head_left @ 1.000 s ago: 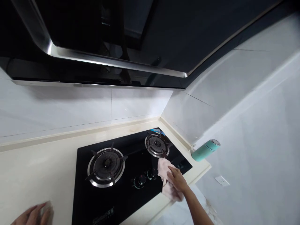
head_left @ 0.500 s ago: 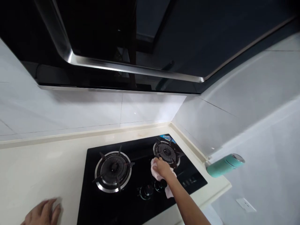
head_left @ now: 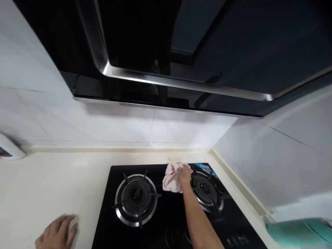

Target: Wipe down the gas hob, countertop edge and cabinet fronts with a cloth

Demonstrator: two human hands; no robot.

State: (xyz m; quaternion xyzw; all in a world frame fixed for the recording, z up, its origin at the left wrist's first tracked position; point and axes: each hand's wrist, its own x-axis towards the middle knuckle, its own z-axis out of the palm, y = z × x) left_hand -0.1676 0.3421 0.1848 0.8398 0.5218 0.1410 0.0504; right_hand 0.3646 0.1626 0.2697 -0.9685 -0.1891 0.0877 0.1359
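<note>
My right hand (head_left: 185, 175) presses a pale pink cloth (head_left: 171, 180) onto the black glass gas hob (head_left: 166, 211), near its back edge and between the two burners. The fingers are closed on the cloth's right side, with part of them hidden in its folds. To the right of that hand is the right burner (head_left: 205, 188); the left burner (head_left: 137, 195) lies on the other side of the cloth. My left hand (head_left: 57, 233) rests on the cream countertop (head_left: 64, 186), left of the hob, fingers slightly bent and a little apart, holding nothing.
A dark range hood (head_left: 166, 90) hangs low over the hob. At the right edge lies a teal bottle (head_left: 298, 232), partly out of frame. A white bottle (head_left: 11, 148) stands at the far left by the wall. A blue sticker (head_left: 206, 168) marks the hob's back right corner.
My right hand and the cloth have moved from beside the knobs to the back of the hob. The view has shifted left, bringing in the white bottle. My left hand still rests on the countertop.
</note>
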